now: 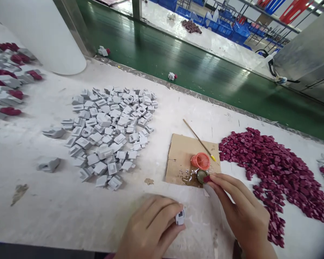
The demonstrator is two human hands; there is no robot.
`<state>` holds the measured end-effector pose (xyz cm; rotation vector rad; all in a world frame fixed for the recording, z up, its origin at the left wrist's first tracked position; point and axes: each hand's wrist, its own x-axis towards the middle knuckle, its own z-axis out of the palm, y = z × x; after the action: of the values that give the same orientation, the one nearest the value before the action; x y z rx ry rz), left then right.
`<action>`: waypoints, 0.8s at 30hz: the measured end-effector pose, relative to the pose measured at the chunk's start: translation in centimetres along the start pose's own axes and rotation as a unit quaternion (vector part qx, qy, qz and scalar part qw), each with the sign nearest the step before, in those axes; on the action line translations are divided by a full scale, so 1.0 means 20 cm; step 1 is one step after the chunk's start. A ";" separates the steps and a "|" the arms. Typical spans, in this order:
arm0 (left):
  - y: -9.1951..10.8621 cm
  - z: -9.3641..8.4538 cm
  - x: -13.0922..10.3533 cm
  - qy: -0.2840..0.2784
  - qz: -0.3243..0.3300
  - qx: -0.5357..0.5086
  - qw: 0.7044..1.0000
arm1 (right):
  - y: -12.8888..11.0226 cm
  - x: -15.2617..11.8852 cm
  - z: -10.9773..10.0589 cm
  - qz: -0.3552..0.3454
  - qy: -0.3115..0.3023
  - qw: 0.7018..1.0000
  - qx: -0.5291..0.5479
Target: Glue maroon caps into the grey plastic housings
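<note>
and here most of the grey piece (pixel 180 217) sits out of sight inside the left hand (pixel 151 226), only one end showing past the fingertips; the maroon piece (pixel 206 178) is half covered by the fingers of the right hand (pixel 240 208), and whether it touches the liquid in the bottle cap (pixel 201 176) can't be told; both forearms run out of the picture at the surface's near edge, and the assembled pieces (pixel 8 86) are cut off at the left.

what a contrast in the parts; the grey one pale and blocky, a dark square opening in its visible end; the maroon one small and deep in colour, right at the cap's rim, on the near edge of the cardboard (pixel 178 147) toward its right corner; the grey one is nearer the front edge of the table (pixel 175 102), left of the cardboard's near right corner.

now the hands; the left is low, back upward, thumb and fingers closed around the grey piece; the right reaches in from the near right, wrist low, thumb and forefinger in a narrow pinch on the maroon piece; just beyond the cap, an orange-red cup (pixel 201 160); a yellow-tipped stick (pixel 198 138) crosses the cardboard's far edge.
</note>
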<state>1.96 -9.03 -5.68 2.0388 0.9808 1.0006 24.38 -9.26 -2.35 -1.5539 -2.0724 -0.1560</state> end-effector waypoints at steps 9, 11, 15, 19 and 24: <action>0.00 0.01 0.00 -0.011 -0.029 -0.017 0.999 | 0.00 0.01 0.01 -0.018 -0.029 0.999 -0.003; 0.00 0.01 0.00 -0.011 -0.031 -0.009 0.999 | -0.02 0.00 -0.02 -0.012 -0.022 1.000 -0.015; 0.00 0.02 -0.01 -0.005 -0.035 0.009 0.999 | -0.12 -0.06 -0.05 0.062 -0.026 0.996 0.053; 0.01 0.04 -0.01 0.008 -0.044 0.013 0.999 | -0.24 -0.12 -0.02 0.081 -0.048 0.976 0.197; 0.01 0.04 -0.02 0.007 -0.045 0.005 0.999 | -0.30 -0.13 0.05 0.090 -0.025 0.963 0.253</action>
<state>2.53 -9.64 -6.09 1.9796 1.0779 0.9645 19.04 -13.04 -3.04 -1.4153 -1.8026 0.4512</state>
